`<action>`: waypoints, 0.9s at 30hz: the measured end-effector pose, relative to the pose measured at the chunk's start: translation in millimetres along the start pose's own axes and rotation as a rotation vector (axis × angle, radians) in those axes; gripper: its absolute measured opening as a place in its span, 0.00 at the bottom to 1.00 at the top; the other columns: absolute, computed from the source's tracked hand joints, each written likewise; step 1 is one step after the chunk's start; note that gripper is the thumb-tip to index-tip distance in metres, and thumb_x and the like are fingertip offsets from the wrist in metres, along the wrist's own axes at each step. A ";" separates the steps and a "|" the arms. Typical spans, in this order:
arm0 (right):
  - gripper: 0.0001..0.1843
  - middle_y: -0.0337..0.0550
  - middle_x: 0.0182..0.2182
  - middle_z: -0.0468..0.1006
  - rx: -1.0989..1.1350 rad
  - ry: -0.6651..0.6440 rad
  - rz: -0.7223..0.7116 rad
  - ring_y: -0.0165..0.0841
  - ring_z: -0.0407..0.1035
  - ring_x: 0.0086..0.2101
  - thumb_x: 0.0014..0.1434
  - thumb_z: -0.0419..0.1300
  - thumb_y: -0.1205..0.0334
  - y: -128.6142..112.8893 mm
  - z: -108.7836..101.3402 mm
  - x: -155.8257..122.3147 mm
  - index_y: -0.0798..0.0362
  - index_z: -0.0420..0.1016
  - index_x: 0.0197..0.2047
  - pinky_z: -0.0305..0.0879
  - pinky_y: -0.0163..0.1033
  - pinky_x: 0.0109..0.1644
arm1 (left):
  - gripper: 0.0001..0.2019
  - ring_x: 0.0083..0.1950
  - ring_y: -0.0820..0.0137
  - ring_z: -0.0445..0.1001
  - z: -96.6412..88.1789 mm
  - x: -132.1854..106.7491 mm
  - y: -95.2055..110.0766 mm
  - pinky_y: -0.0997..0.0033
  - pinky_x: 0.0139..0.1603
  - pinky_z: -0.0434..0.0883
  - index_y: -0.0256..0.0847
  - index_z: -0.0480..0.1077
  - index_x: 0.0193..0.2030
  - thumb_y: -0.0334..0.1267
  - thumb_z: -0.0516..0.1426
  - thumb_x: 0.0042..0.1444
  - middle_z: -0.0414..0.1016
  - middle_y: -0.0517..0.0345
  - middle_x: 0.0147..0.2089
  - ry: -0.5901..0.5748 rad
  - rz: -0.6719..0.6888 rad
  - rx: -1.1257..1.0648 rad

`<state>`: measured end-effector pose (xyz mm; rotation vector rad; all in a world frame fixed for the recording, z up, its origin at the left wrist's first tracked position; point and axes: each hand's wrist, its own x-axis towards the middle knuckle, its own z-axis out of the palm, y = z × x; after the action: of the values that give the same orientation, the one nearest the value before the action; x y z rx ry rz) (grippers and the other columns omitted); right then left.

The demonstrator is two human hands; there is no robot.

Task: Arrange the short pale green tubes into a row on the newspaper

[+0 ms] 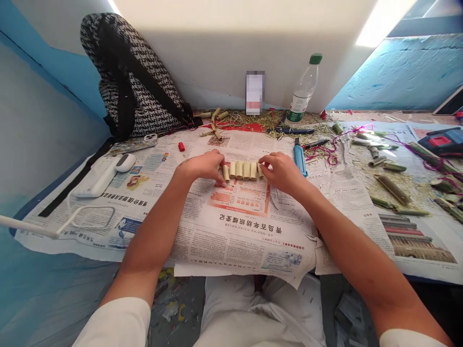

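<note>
The newspaper (pixel 235 226) near the person is flat and bare, so a hand can slide there. The left hand (pixel 202 166) and right hand (pixel 282 171) hold both ends of the row of tubes (pixel 242 170), closing off its sides. A blue knife (pixel 300 160) lies just beside the right hand. Farther right, scraps (pixel 390 185) crowd the paper. To the left it is open up to the white box (pixel 97 176). Behind, a bottle (pixel 303 91) and a bag (pixel 133 82) stand by the wall.

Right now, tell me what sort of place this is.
Probably a makeshift craft corner: printed newspaper sheets cover the work surface, a row of short pale bamboo-like tubes lies on them, and green bamboo-like offcuts and shavings litter the area right of a blue-handled utility knife.
</note>
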<state>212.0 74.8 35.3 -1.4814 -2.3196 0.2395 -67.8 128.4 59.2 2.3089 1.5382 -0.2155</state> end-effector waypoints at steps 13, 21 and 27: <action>0.15 0.54 0.39 0.82 -0.028 -0.022 0.023 0.46 0.72 0.43 0.70 0.55 0.64 -0.6 0.1 -0.1 0.56 0.84 0.48 0.63 0.47 0.48 | 0.31 0.57 0.50 0.77 1.6 1.8 1.8 0.61 0.52 0.73 0.45 0.74 0.57 0.51 0.71 0.46 0.76 0.48 0.58 0.040 0.020 -0.007; 0.15 0.53 0.39 0.82 -0.031 -0.016 0.020 0.46 0.72 0.43 0.70 0.55 0.63 0.8 1.4 0.0 0.55 0.84 0.48 0.62 0.46 0.47 | 0.38 0.60 0.51 0.75 -3.8 -4.0 5.6 0.64 0.53 0.71 0.49 0.70 0.64 0.46 0.72 0.44 0.77 0.51 0.61 0.033 0.047 -0.026; 0.16 0.54 0.40 0.83 -0.027 -0.032 0.042 0.46 0.73 0.44 0.71 0.55 0.62 1.4 1.3 -0.3 0.56 0.84 0.50 0.63 0.46 0.47 | 0.39 0.61 0.53 0.76 -5.3 -5.2 5.7 0.65 0.54 0.71 0.50 0.69 0.66 0.37 0.71 0.45 0.78 0.53 0.63 0.025 0.046 -0.040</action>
<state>212.8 75.1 33.6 -1.5515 -2.3268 0.2456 -65.1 123.9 67.0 2.3217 1.4866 -0.1432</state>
